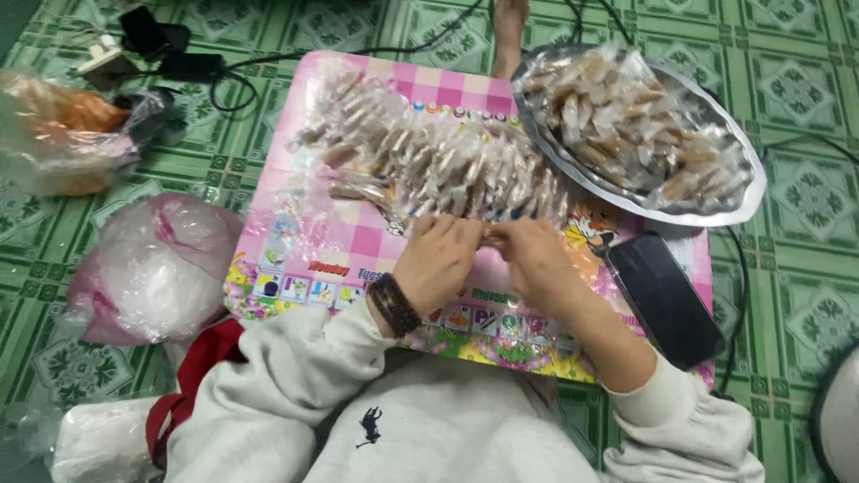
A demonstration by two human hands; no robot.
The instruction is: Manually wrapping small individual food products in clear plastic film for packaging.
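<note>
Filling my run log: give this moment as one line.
left hand + right hand: pinching small wrapped piece | pink tray: wrapped rows | metal dish: full

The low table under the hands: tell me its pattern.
Pink-and-white checks on the table, with colourful cartoon pictures along its edge; head view.

A green patterned tile floor (pixel 787 295) with black cables (pixel 268 58) trailing across it.

Grey sweatshirt sleeves (pixel 295 358), dark braided wristband (pixel 394 304)
</note>
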